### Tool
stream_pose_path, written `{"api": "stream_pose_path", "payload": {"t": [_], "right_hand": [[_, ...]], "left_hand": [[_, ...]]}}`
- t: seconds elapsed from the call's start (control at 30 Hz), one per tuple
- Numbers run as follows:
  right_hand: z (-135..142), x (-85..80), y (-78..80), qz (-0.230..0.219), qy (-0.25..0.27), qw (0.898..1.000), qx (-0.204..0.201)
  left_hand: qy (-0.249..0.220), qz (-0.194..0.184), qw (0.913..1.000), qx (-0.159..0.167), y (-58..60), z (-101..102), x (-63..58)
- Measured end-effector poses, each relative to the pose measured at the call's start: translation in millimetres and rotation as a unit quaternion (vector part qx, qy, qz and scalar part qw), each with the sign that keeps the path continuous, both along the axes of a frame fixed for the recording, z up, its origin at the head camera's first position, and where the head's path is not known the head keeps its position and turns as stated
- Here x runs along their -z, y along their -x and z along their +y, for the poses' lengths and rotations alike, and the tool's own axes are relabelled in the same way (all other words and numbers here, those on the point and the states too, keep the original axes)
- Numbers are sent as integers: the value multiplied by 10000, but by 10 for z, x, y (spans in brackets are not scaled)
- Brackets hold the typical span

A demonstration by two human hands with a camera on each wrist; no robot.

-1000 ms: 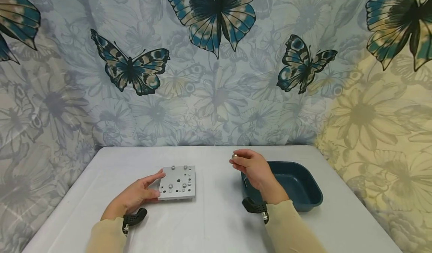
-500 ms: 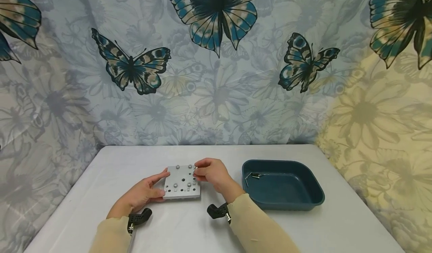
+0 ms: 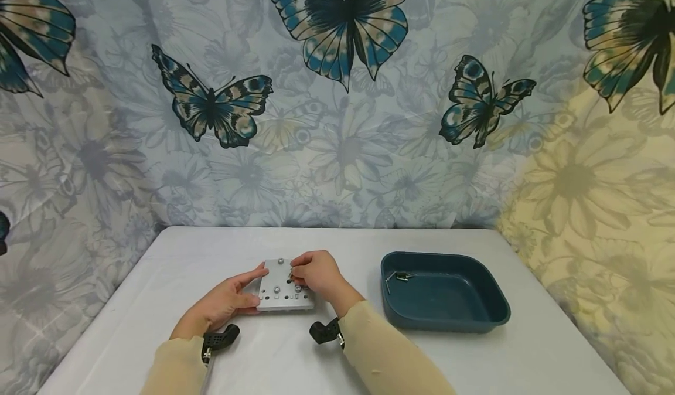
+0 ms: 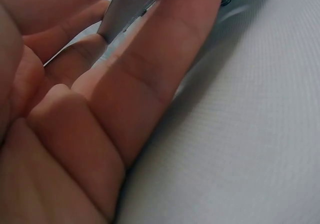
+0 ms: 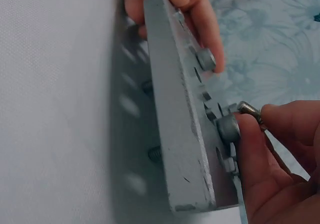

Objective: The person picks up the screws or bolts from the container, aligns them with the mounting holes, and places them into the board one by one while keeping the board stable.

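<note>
My left hand (image 3: 221, 301) grips the left edge of a silver metal plate (image 3: 271, 308), thumb at the front and fingers at the back. Several holes and round bolt heads (image 5: 229, 128) show on its upper face. Threaded bolt ends (image 5: 155, 154) stick out underneath, above the white tabletop. Over the plate, my right hand (image 3: 321, 275) pinches a small bolt (image 5: 247, 109) between thumb and fingers; its threaded end points at the plate in the right wrist view. In the left wrist view, the fingers (image 4: 140, 79) hide most of the plate.
A dark teal plastic tray (image 3: 453, 324) stands to the right, with a thin L-shaped metal piece (image 3: 389, 281) and a small dark-and-silver piece (image 3: 405, 276) at its left end. Butterfly-printed cloth (image 3: 348, 178) hangs behind the white-covered table (image 3: 211, 242).
My right hand has moved left from beside the tray to over the plate, carrying the bolt. My left hand still holds the plate, which sits slightly further right in view.
</note>
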State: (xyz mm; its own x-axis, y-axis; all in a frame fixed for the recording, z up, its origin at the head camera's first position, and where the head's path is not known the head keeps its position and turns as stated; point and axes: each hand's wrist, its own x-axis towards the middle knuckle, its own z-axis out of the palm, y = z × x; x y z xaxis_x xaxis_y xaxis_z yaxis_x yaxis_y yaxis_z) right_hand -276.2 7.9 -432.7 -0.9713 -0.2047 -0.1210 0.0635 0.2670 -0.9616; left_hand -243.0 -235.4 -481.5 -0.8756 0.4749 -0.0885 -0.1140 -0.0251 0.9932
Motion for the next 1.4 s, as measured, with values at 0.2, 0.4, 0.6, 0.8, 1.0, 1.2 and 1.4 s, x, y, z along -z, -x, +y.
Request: {"api": "stream_pose_path", "payload": {"t": [0.2, 0.4, 0.6, 0.8, 1.0, 1.2, 1.4], "right_hand": [[-12, 43, -7, 247, -370, 9990, -28], [-6, 49, -29, 478, -632, 9966, -205], [-21, 41, -61, 632, -942, 9933, -241], [-17, 41, -87, 653, -1142, 9911, -208], [-22, 67, -79, 706, -1123, 9911, -108], [-26, 66, -74, 822, -1183, 9895, -125], [-14, 44, -78, 1204, -1506, 9791, -645]], "left_hand": [[-106, -42, 9999, 43, 10, 29, 7], [-163, -47, 9998, 85, 13, 24, 28], [-206, -37, 9997, 132, 11, 15, 33], [-271, -66, 9995, 159, -3, 16, 37], [-187, -85, 9997, 130, -12, 11, 28], [-26, -32, 10000, 81, -7, -7, 8], [-25, -29, 9999, 122, -4, -4, 7]]}}
